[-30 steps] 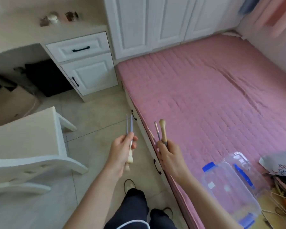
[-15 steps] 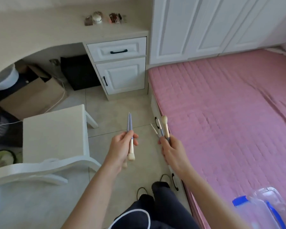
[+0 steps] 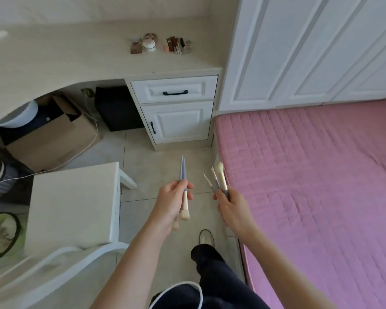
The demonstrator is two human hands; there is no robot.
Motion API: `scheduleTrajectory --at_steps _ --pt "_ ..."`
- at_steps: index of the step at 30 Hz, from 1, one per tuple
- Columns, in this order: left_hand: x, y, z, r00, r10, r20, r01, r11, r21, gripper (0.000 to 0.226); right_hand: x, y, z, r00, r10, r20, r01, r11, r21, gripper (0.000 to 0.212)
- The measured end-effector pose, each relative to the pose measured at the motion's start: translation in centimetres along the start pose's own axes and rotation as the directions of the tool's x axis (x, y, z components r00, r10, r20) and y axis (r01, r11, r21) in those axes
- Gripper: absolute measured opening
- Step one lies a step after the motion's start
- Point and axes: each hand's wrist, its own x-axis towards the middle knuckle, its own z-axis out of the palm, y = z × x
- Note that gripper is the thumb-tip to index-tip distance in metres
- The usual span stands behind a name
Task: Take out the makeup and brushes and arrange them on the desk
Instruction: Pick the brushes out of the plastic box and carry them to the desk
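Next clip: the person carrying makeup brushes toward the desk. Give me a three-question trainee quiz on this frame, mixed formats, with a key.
1. True or false: the brushes in the left hand point bristles-down.
2. Multiple choice: the makeup already set out lies on
A. the pink bed
B. the desk top
C. the white chair
3. Fill in: the right hand grips ___ brushes, bristles up.

Key
1. True: the left-hand brushes have their blue handle tips up and bristles below the fist.
2. B: on the desk, above the drawer.
3. Three: the right-hand brushes fan out above the fist, beside the bed.
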Motion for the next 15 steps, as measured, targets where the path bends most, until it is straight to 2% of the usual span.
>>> scheduleTrajectory --at_steps 7,15 --pt "7.5 5.8 1.8 0.998 0.011 -0.065 -0.013 0.999 -0.039 0.028 9.1 -3.7 -1.7 0.999 -0.007 0.049 0.01 0.998 -0.061 0.022" --pt "14.6 10.0 0.3 0.994 -0.036 -0.1 0.03 0.997 -0.065 0.026 17.1 -8.2 0.2 0.996 -0.003 0.091 0.009 0.998 -0.064 0.019"
